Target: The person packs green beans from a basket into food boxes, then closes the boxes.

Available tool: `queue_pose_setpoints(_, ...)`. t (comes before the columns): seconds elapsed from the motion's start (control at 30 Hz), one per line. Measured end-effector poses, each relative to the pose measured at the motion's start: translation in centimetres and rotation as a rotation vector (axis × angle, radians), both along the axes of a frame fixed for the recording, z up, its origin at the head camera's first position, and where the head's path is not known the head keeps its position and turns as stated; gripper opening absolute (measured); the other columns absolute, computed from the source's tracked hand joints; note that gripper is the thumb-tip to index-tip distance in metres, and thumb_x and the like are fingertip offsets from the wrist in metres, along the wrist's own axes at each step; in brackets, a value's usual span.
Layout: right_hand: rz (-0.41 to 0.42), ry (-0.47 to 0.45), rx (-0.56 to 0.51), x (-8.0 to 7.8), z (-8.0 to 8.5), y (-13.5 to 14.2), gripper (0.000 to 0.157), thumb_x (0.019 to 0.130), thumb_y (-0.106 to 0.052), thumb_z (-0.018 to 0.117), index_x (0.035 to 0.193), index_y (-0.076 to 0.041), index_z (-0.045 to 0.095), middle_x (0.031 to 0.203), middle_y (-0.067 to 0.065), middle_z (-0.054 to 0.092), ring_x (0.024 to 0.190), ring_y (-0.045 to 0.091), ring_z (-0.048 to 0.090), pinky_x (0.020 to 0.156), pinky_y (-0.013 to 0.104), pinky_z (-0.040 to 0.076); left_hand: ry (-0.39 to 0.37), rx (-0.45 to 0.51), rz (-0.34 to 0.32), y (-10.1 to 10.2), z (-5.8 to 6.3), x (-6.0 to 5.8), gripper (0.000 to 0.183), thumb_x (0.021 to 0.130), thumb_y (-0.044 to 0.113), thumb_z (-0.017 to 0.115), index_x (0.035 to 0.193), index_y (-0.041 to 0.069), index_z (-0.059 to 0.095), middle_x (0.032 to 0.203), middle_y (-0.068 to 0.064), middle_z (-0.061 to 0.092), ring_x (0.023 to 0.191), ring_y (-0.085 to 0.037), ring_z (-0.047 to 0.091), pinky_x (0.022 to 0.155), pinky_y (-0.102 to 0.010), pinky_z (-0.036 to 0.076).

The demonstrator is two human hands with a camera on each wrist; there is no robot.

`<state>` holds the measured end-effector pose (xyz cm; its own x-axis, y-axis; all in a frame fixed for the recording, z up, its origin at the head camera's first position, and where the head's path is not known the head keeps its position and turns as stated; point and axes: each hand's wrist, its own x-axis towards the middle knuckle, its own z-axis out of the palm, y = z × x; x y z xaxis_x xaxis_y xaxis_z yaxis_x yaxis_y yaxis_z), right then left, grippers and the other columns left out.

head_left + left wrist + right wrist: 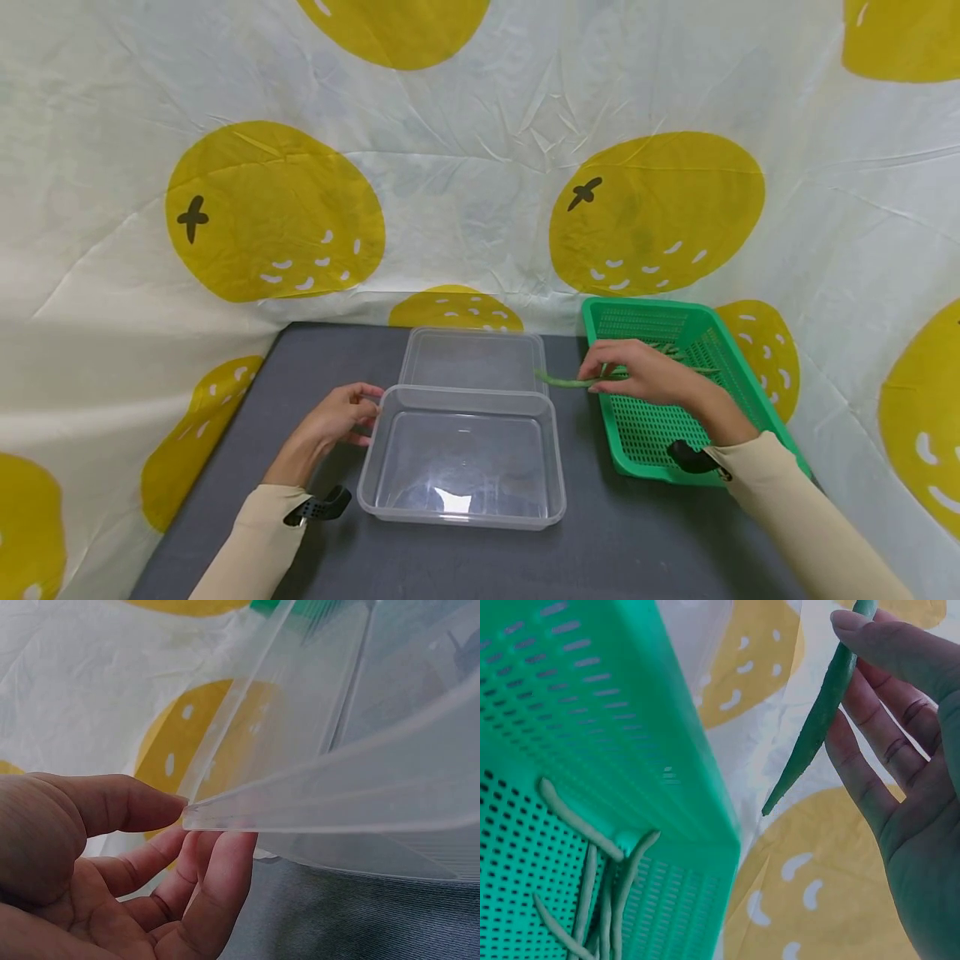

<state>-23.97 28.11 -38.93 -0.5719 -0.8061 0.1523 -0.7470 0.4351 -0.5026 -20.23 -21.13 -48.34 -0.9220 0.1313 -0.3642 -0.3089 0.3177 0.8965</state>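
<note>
Fingers of your right hand (648,373) pinched green bean (817,721) near rim of green basket (637,433), tip toward clear lid (472,360); left hand (345,415) pinched corner of clear container (465,454) on worktop (645,550). Slim bean could have slipped if your pinch loosened; container might have tilted if left hand lifted. Right wrist view cut off bean's upper end; in head view, right hand partly hid basket's other beans (577,820).
</note>
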Motion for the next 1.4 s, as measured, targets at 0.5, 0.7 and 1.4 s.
queue_pose_setpoints(0.5, 0.049, -0.051, 0.000, 0.2, 0.2, -2.5, 0.026, 0.093, -0.009, 0.073, 0.111, -0.028, 0.074, 0.103, -0.007, 0.065, 0.084, 0.005, 0.060, 0.073, 0.029, 0.056, -0.010, 0.002, 0.005, 0.0, 0.0, -0.1, 0.041, 0.097, 0.009, 0.057, 0.137, -0.002, 0.052, 0.112, -0.022, 0.064, 0.085, -0.024, 0.066, 0.065, -0.039, 0.060)
queue_pose_setpoints(0.7, 0.071, -0.092, -0.003, 0.3, 0.0, -3.6, 0.021, 0.094, -0.014, 0.073, 0.111, -0.027, 0.074, 0.104, -0.007, 0.066, 0.087, 0.006, 0.063, 0.076, 0.029, 0.057, -0.010, 0.009, -0.002, 0.0, 0.0, 0.0, 0.042, 0.097, 0.008, 0.057, 0.137, -0.003, 0.051, 0.111, -0.022, 0.064, 0.085, -0.024, 0.065, 0.065, -0.039, 0.060)
queue_pose_setpoints(1.4, 0.155, -0.190, -0.064, 1.1, -1.5, -7.5, 0.023, 0.094, -0.016, 0.073, 0.116, -0.021, 0.075, 0.104, -0.006, 0.066, 0.092, 0.007, 0.065, 0.081, 0.032, 0.059, -0.015, -0.007, 0.001, 0.2, 0.3, 0.0, 0.044, 0.096, 0.009, 0.058, 0.138, -0.002, 0.051, 0.112, -0.022, 0.064, 0.085, -0.024, 0.066, 0.066, -0.040, 0.060)
